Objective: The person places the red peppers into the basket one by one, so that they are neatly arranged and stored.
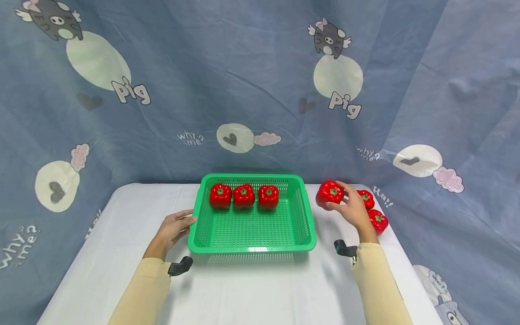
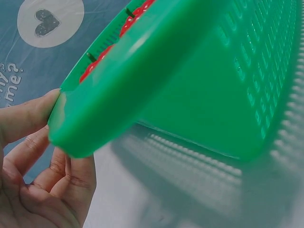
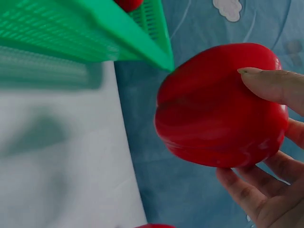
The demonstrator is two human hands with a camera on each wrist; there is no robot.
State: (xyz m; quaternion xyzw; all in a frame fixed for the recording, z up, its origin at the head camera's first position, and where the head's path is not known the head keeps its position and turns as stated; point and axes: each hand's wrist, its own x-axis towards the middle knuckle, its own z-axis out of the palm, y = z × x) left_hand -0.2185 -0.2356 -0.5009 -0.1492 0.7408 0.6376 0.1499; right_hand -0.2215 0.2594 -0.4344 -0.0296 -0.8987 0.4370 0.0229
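A green plastic basket (image 1: 252,249) stands on the white table, with three red bell peppers (image 1: 244,197) in a row along its far side. My left hand (image 1: 174,229) is at the basket's left side. In the left wrist view, its thumb and fingers (image 2: 71,183) pinch the basket's rim. Beyond the basket's right side, my right hand (image 1: 352,205) grips another red bell pepper (image 1: 330,194), its green stem facing up. The right wrist view shows the thumb (image 3: 273,85) on one side of this pepper (image 3: 218,109) and the other fingers beneath it.
Two more red bell peppers (image 1: 378,221) lie at the table's right edge, partly behind the right hand. A blue printed cloth (image 1: 260,90) hangs behind the table and down its sides. White tabletop (image 1: 252,289) extends in front of the basket.
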